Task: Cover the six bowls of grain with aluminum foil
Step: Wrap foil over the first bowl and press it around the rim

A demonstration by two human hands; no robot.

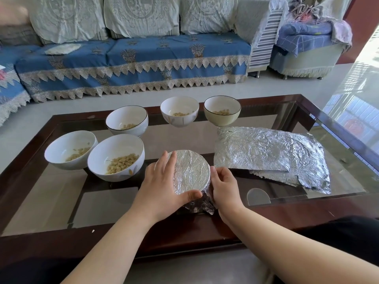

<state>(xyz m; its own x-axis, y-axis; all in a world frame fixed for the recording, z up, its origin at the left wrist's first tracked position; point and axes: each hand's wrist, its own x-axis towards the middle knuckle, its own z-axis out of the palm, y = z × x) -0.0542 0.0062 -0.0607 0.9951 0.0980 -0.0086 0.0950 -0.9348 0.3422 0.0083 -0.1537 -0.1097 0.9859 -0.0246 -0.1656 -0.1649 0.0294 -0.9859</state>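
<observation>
Between the two hands a covered bowl (191, 173) stands on the glass tabletop (61, 193), its mouth sealed under a crinkled foil cover whose edges hang crumpled down the near side. The left hand (164, 181) lies flat against the bowl's left side, fingers straight over the foil rim and thumb pressing across the near edge. The right hand (224, 185) cups the bowl's right side, fingers curled against the foil below the rim. Just left of the left hand two open bowls (115, 156) of grain stand side by side, touching or nearly so. Beyond the hands three more open bowls (179, 111) stand in a row, each with a little grain. Right of the right hand lies a stack of foil sheets (270, 154), flat and wrinkled.
</observation>
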